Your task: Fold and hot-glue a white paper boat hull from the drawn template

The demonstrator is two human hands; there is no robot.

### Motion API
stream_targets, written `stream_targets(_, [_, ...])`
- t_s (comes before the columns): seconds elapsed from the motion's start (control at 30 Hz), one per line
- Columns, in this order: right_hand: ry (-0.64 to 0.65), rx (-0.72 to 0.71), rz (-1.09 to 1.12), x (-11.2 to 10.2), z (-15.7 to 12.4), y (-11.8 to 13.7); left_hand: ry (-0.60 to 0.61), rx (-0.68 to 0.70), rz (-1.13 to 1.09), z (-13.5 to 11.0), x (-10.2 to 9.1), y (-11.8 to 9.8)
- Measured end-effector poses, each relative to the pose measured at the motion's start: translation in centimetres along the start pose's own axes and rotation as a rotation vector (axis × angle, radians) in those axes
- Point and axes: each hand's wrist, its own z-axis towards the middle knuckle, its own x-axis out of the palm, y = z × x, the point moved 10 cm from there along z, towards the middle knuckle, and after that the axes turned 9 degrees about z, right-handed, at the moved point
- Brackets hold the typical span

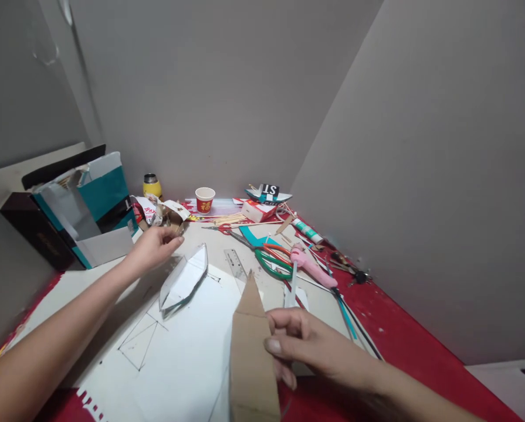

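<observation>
My right hand [295,346] pinches the right edge of a brown cardboard piece [251,351], folded and pointed at its far end like a boat hull. The lower end of the cardboard runs out of the picture. My left hand [159,246] is at the left back, fingers curled together against a small torn brown box [174,220]; what its fingertips hold, if anything, is hidden. Between the hands lies a white folded paper boat [185,278] on a white sheet [178,357] with pen-drawn lines. Beyond the cardboard tip lies a clear ruler [234,264].
Green-handled scissors [274,261] and a pink glue gun [315,268] lie right of centre. Behind them are a glue tube [307,230], a teal boat model [268,193] and a red paper cup [205,202]. Folded boxes [104,193] stand left near a yellow jar [152,187]. Walls enclose the table.
</observation>
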Motion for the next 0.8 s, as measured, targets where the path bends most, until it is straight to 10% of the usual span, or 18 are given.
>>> stream_targets(0.37, [-0.022,0.006,0.042,-0.9,0.1,-1.0,0.29,-0.039,0.352,3.0,6.3,2.1])
stream_targets(0.8, [-0.117,-0.047,0.14,-2.4,-1.3,-0.8,0.226,-0.12,0.516,1.1,-0.7,4.7])
